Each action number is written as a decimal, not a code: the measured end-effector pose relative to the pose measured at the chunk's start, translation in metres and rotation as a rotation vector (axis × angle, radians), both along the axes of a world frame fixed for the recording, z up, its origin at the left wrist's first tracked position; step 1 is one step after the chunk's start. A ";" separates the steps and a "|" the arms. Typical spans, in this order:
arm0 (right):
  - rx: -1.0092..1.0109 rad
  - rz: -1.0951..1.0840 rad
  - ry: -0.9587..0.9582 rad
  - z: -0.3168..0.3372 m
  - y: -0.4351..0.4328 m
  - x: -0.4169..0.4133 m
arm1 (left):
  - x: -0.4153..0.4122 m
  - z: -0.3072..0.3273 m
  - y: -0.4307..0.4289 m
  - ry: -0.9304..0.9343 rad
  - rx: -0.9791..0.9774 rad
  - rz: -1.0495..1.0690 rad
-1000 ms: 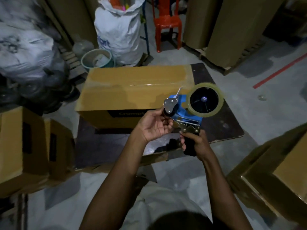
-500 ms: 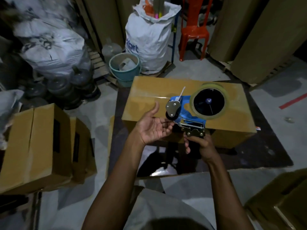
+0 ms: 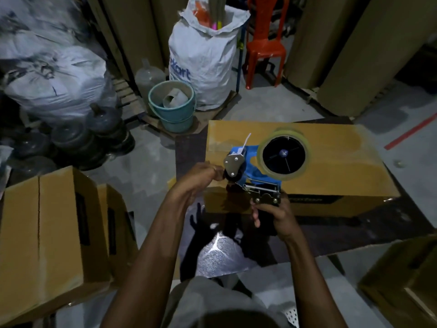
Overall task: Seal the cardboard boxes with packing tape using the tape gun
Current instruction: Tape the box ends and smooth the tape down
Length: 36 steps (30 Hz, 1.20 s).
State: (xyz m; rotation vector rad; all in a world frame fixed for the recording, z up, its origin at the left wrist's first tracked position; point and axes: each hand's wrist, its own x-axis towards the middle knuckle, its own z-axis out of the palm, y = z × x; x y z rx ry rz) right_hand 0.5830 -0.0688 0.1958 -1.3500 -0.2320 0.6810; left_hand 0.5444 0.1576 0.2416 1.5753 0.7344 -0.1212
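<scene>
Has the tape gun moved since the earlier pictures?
Yes. Against the cardboard box, the tape gun has shifted left, from the box's right end towards its left half.

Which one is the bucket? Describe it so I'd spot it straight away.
Find the tall white sack standing at the back, left of the red chair. At its foot, on its left side, sits the bucket. It is the only teal, round, open container, with pale scraps inside.

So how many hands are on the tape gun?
2. The left hand pinches at the front roller of the tape gun; the right hand grips its handle underneath. No other hands show.
</scene>
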 end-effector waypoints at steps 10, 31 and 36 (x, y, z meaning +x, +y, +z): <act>-0.109 -0.098 0.038 -0.005 -0.050 -0.006 | -0.002 -0.010 -0.048 0.106 -0.390 -0.114; -0.331 -0.075 -0.237 0.033 -0.096 -0.018 | 0.037 0.013 -0.065 0.118 -0.038 -0.196; -0.340 -0.088 -0.239 0.029 -0.096 -0.022 | 0.037 0.016 -0.063 0.127 0.019 -0.224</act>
